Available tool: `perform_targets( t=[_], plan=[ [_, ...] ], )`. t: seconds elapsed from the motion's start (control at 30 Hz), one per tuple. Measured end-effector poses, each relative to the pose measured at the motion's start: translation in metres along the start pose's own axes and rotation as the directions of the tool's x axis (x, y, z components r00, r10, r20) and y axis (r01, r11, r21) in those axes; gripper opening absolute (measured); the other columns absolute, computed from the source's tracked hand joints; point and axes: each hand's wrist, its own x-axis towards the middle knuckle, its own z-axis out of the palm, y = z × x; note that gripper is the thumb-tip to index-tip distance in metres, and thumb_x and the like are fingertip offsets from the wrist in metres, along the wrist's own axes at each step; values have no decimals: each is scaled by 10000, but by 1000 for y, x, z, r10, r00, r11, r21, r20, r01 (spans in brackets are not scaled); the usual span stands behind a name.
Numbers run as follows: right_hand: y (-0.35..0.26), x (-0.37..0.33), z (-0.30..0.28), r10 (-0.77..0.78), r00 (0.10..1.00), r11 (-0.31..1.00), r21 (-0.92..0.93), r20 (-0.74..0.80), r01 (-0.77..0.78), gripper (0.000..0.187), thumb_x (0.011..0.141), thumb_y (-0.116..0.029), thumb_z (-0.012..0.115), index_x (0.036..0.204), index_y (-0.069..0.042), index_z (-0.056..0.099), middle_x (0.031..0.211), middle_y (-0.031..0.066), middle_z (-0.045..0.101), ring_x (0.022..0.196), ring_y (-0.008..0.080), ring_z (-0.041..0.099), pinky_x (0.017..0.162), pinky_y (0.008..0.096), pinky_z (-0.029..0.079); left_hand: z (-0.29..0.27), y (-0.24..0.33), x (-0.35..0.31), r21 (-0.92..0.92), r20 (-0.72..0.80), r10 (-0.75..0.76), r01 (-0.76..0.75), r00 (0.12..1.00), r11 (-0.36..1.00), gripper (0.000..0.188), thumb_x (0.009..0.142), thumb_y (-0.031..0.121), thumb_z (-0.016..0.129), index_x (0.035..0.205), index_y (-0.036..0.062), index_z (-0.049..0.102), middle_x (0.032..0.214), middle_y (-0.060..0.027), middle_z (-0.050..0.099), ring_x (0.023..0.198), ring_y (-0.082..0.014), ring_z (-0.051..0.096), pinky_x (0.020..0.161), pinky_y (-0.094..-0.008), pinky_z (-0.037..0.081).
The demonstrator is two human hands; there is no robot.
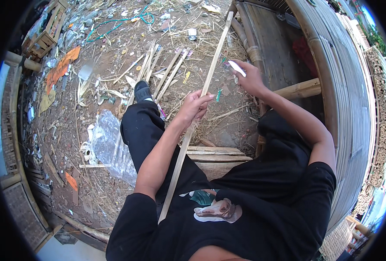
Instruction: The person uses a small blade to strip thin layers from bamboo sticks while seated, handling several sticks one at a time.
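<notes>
Nearest my camera I see a black fabric T-shirt point(267, 222) with a printed front. Beyond it, the left hand point(194, 107) has its fingers closed around a long, narrow, pale-yellow bamboo strip point(183, 152), straight and smooth-edged, reaching well past those fingers and back toward the shirt. To their right, the right hand point(251, 81) grips a white, pointed, blade-like piece point(236, 68), apart from the strip.

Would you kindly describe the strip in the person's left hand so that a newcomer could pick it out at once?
Start at the black shirt at the bottom of the view. From there a long, pale, slender strip slants up and to the right, gripped partway along by the left hand. Unlike the loose strips lying near the black shoe, it is held.
</notes>
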Motion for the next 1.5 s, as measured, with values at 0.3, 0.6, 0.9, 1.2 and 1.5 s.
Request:
perform_targets(
  t=[0.3, 0.6, 0.9, 1.2, 1.5],
  plan=[
    [9, 33, -7, 376, 925, 825, 474, -52, -309, 265, 932, -197, 579, 1075, 26, 592, 696, 5, 568, 541, 77, 526, 475, 257, 432, 5, -6, 0, 34, 61, -61, 59, 996, 998, 347, 1001, 319, 444, 1059, 15, 601, 520, 25, 430, 353, -63, 402, 349, -199, 331],
    [8, 48, -19, 527, 844, 732, 556, -98, -394, 267, 895, -298, 650, 913, -65, 520, 630, -42, 436, 488, 49, 397, 436, 240, 354, 6, -4, -1, 96, 139, -172, 159, 975, 983, 311, 945, 254, 573, 1022, -30, 673, 571, -38, 576, 428, -109, 555, 394, -223, 448],
    [9, 38, -14, 517, 852, 674, 574, 84, -465, 276, 949, -347, 561, 854, -93, 508, 591, -62, 374, 448, 42, 315, 401, 231, 274, 8, -6, 4, 237, 234, -148, 91, 961, 967, 363, 959, 266, 548, 1104, -60, 617, 647, -71, 620, 543, -135, 620, 478, -241, 504],
    [-20, 8, 14, 193, 928, 956, 152, 320, -251, 415, 949, -395, 523, 810, -25, 650, 548, 64, 511, 520, 157, 444, 535, 362, 377, 16, -1, 8, -41, 150, 24, -18, 988, 999, 442, 1023, 339, 364, 1301, 1, 425, 724, -81, 588, 443, -117, 550, 392, -223, 466],
    [-37, 13, -9, -285, 955, 948, -175, -86, 268, 179, 914, -120, 497, 973, 1, 617, 767, 187, 560, 777, 379, 591, 719, 447, 456, 8, -3, 6, -28, 89, 29, -27, 996, 999, 393, 1031, 279, 355, 1300, 10, 455, 551, 35, 378, 324, -38, 300, 298, -181, 252]
  ],
)
